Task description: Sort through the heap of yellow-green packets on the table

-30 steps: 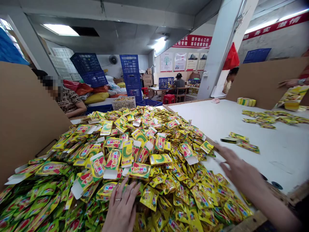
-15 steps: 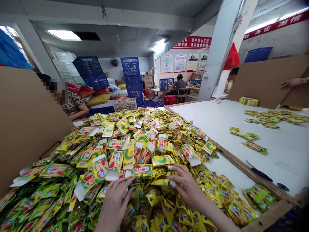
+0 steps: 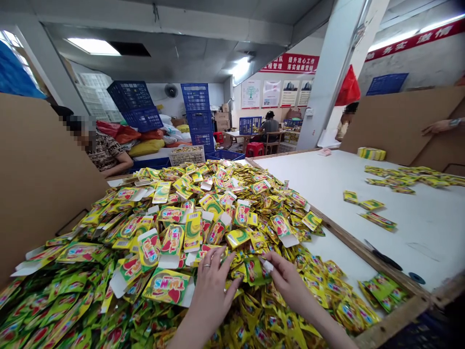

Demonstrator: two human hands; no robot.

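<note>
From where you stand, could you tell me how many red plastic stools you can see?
1. The red stool stands on the floor at the far end of the room, beside the chair of the seated person. Others may be hidden behind tables and crates.

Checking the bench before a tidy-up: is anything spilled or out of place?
Yes. A few packets lie past the wooden divider, apart from the big pile under the left hand and right hand. Scissors lie loose nearby.
</note>
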